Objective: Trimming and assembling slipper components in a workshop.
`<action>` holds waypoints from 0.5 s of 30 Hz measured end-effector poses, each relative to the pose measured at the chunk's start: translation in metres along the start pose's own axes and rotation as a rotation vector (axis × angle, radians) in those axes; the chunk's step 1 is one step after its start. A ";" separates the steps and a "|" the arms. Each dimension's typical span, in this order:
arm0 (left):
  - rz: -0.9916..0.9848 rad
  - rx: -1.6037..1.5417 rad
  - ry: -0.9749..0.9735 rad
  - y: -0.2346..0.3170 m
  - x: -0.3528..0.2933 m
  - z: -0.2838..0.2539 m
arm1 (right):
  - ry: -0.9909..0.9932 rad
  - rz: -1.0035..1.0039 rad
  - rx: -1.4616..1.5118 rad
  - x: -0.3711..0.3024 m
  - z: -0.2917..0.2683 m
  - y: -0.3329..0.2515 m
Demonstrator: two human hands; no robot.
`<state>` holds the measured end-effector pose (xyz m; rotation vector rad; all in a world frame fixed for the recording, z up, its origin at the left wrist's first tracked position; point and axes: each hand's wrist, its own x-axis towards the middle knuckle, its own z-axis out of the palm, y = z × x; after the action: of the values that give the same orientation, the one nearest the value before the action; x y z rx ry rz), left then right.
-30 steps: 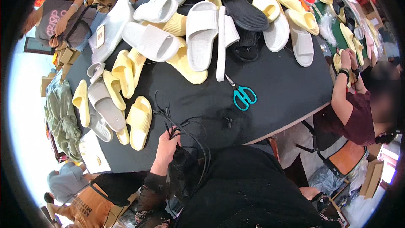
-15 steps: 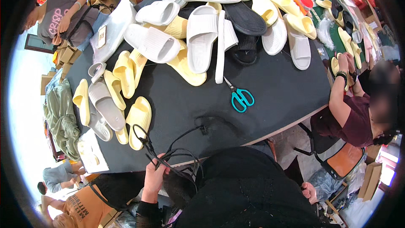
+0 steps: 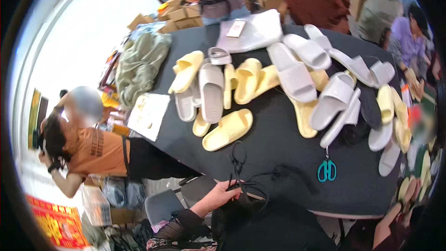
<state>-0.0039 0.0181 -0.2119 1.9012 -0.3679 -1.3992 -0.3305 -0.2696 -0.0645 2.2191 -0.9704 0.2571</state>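
My left hand (image 3: 217, 198) is at the near edge of the black table (image 3: 278, 158), fingers closed on a bundle of thin black cords (image 3: 237, 176). The cords loop up onto the tabletop in front of it. Just beyond the loops lies a yellow slipper (image 3: 227, 130). A pair of teal-handled scissors (image 3: 327, 169) rests on the table to the right of the cords. My right hand is hidden below the frame. A dark garment covers my lap under the hand.
Several grey, white and yellow slippers (image 3: 292, 72) are piled across the table's middle and right. A white sheet (image 3: 148, 116) and a green cloth (image 3: 139, 62) lie at its left end. A person in an orange shirt (image 3: 88, 144) crouches to the left, near a grey chair (image 3: 160, 204).
The view has swung to the left, so the table's left end and the crouching person now show. My left hand has drawn the cords back from the tabletop to the near edge.
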 end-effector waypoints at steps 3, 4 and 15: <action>0.075 -0.096 0.062 -0.021 -0.016 -0.001 | 0.122 -0.152 -0.128 0.024 0.025 -0.003; 0.060 -0.053 0.085 -0.019 -0.021 -0.001 | 0.157 -0.212 -0.216 0.028 0.029 -0.002; -0.134 -0.120 0.135 -0.024 -0.049 0.000 | 0.415 -0.738 -1.252 -0.018 0.090 0.010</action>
<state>-0.0263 0.0647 -0.1942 1.9377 -0.0911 -1.3377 -0.3583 -0.3235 -0.1338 1.1251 0.0487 -0.2006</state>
